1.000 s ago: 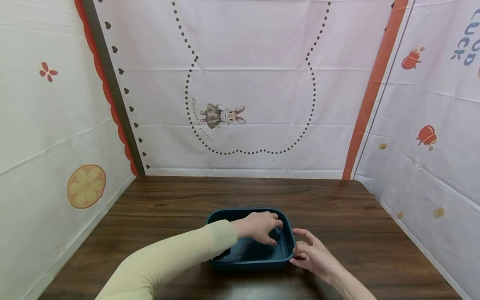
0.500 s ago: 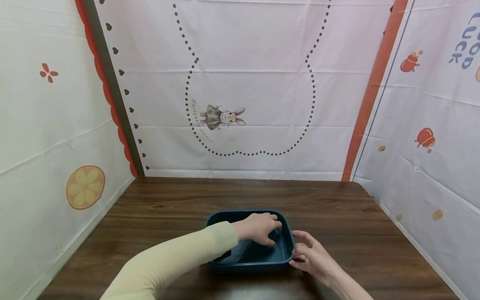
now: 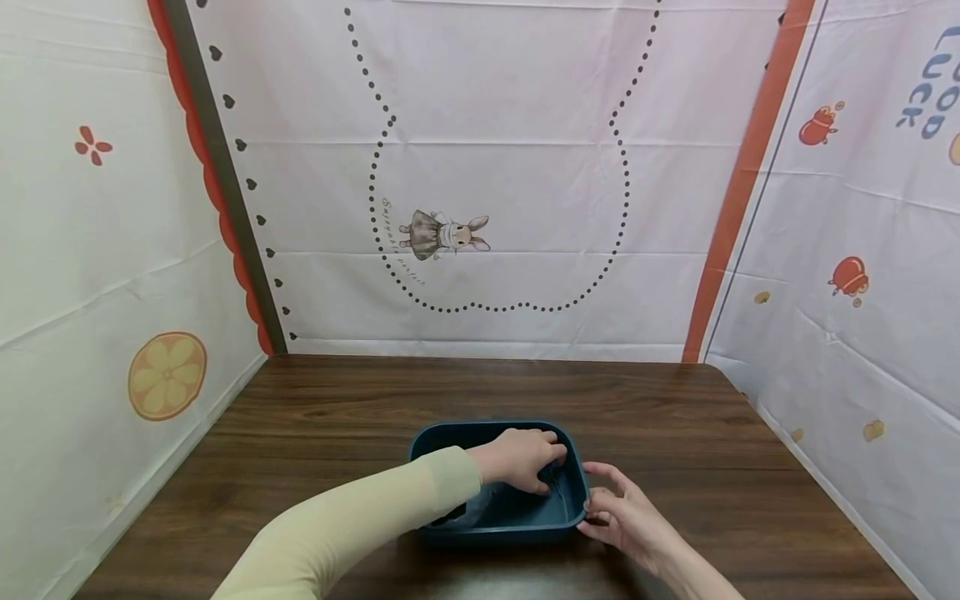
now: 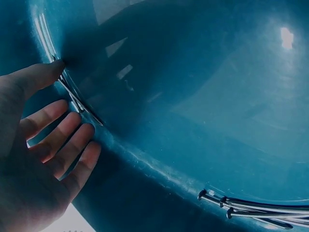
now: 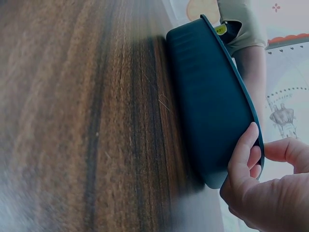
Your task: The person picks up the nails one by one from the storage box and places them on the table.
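Observation:
A dark blue rectangular plastic bin (image 3: 517, 532) stands on the table near its front. My left hand (image 3: 517, 460) reaches down inside it at the right end, fingers loosely bent and spread. In the left wrist view, the left thumb (image 4: 46, 75) lies over a few thin metal nails (image 4: 72, 94) along the floor's edge, while the other fingers stay apart from it. More nails (image 4: 260, 211) with dark round heads lie bunched along the same edge. My right hand (image 5: 270, 193) pinches the bin's right end at the rim, thumb on one side and fingers on the other.
The brown wooden table (image 3: 337, 400) stretches out around the bin. White printed cloth (image 3: 502, 208) hangs behind it and on both sides. A dark wrist device (image 5: 231, 30) sits by the left cuff.
My left hand and sleeve have shifted slightly to the right within the bin. The right hand keeps its grip at the rim.

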{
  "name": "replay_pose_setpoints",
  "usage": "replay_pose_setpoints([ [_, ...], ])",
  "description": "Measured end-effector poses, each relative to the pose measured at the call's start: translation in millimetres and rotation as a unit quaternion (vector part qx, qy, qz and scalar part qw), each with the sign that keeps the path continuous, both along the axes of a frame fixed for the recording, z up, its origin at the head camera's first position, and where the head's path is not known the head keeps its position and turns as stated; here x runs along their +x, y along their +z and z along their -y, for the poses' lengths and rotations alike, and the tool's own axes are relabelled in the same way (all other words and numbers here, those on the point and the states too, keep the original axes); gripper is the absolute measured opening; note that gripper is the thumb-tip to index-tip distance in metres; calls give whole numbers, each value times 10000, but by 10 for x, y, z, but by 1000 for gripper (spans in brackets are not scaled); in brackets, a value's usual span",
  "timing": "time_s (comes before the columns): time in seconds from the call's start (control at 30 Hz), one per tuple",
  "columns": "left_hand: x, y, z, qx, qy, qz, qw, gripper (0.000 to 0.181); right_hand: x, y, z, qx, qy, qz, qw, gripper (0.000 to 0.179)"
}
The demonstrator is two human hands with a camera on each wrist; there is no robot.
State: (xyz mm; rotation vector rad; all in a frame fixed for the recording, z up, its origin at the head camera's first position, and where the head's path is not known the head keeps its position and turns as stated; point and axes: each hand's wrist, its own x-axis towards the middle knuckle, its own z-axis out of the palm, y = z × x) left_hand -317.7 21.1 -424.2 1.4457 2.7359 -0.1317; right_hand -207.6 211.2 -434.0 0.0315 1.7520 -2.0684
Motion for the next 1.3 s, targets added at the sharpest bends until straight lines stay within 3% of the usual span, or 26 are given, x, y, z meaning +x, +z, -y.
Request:
replay_pose_setpoints([
  [0.73,13,-32,4,91,45,-238,9997,29,16,-29,-10,-163,20,-72,9998,62],
  [0.97,11,-37,20,-201,-138,-704,9972,26,17,-29,-13,-262,-7,-80,9996,58],
  [1.3,-23,-100,18,-411,-409,-1060,9927,36,32,-33,-11,-374,49,-124,9992,56],
])
